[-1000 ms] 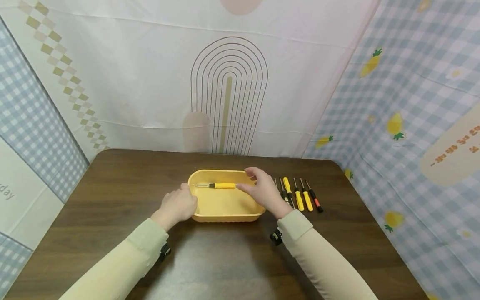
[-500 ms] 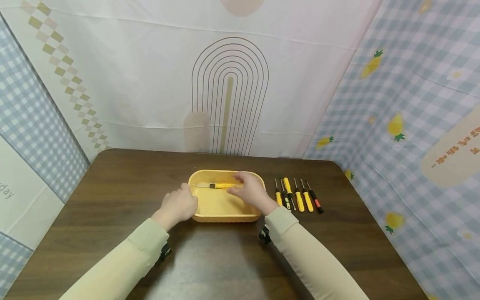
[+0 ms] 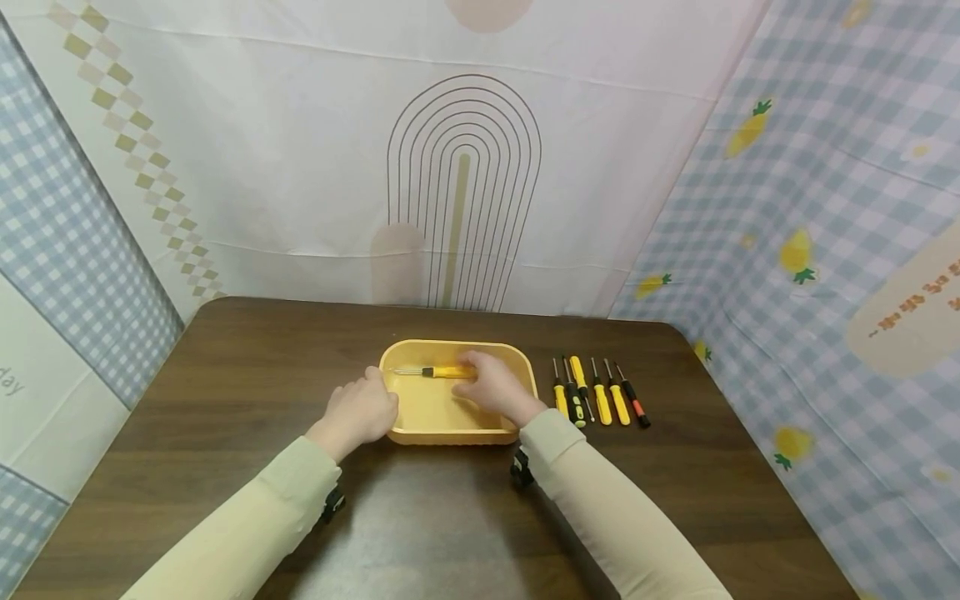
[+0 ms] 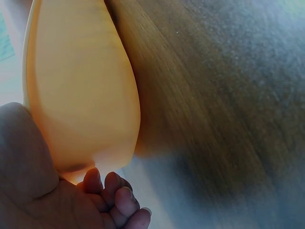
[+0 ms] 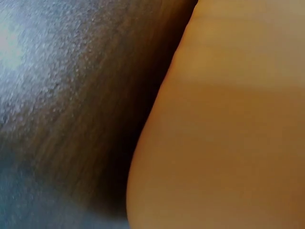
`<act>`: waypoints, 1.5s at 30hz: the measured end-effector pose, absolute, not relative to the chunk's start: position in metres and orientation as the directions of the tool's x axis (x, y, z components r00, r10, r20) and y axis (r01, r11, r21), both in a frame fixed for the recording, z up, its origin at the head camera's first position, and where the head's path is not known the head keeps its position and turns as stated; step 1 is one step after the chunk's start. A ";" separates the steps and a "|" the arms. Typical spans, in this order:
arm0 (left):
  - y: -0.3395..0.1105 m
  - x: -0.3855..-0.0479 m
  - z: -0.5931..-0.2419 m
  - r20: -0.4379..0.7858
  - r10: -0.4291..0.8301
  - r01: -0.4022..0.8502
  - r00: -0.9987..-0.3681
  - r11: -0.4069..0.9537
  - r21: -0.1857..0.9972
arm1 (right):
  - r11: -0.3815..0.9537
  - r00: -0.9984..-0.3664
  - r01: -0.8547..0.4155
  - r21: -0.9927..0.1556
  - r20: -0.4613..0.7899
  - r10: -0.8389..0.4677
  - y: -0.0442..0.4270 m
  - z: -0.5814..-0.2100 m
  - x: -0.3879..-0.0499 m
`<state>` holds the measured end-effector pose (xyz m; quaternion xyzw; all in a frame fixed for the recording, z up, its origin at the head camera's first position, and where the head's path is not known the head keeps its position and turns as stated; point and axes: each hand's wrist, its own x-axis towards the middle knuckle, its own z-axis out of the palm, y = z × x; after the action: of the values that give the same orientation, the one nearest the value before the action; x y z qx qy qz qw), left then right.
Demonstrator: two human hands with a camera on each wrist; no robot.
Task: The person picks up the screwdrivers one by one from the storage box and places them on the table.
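A yellow plastic bin [image 3: 450, 437] stands on the table. My left hand [image 3: 362, 407] holds its left end; in the left wrist view the thumb lies along the rim and the left hand's fingers [image 4: 126, 200] curl below the bin wall [image 4: 86, 86]. Inside the bin lies a screwdriver [image 3: 442, 372] with a yellow-and-black handle, its shaft pointing left. My right hand [image 3: 495, 386] reaches into the bin, its fingers and thumb spread around the handle's right end, partly covering it. The right wrist view shows only the bin's outer wall [image 5: 228, 143], not the hand.
Several screwdrivers [image 3: 602, 402] lie in a row right of the bin, most with yellow handles, one black and red [image 3: 636, 403]. The dark wooden table [image 3: 247, 375] meets a patterned cloth [image 3: 315, 167] at the back and right.
My right hand has moved left and down into the bin, from its right rim to the screwdriver's handle. The left hand and the screwdriver stay in place.
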<state>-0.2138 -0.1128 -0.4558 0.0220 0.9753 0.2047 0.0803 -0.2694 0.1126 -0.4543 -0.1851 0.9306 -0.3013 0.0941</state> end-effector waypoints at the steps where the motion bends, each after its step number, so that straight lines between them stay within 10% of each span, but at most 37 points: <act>1: -0.113 -0.213 -0.456 -0.146 0.076 0.011 -0.986 0.916 0.402 | 0.756 -0.914 -0.286 -0.588 -0.069 -0.399 0.112 -0.454 -0.269; 45: -0.112 -0.212 -0.452 -0.160 0.083 0.015 -0.984 0.922 0.386 | 0.875 -0.891 -0.370 -0.311 -0.148 -0.430 0.119 -0.444 -0.254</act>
<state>-0.2122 -0.1115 -0.4523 0.0251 0.9765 0.1955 0.0871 -0.2538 0.1189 -0.4435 -0.2079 0.9623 -0.1387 0.1070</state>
